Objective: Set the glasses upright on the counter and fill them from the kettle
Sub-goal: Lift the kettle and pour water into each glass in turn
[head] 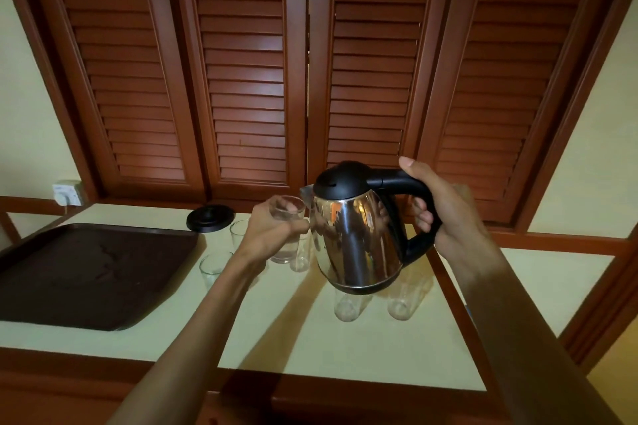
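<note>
from the head camera, my right hand point(448, 214) grips the black handle of the steel kettle point(355, 238), which i hold above the table point(345, 348), tilted with its spout toward the left. my left hand point(272, 228) is closed around a clear glass point(286, 228), lifted off the table, its rim just beside the spout. under the kettle two glasses point(348, 307) stand on the table, partly hidden. three more glasses point(212, 269) stand near my left wrist and behind the held glass. the round black kettle base point(210, 217) lies at the back. a dark brown tray point(93, 272) rests on the left side of the table. a wall socket point(67, 192) is at far left.
</note>
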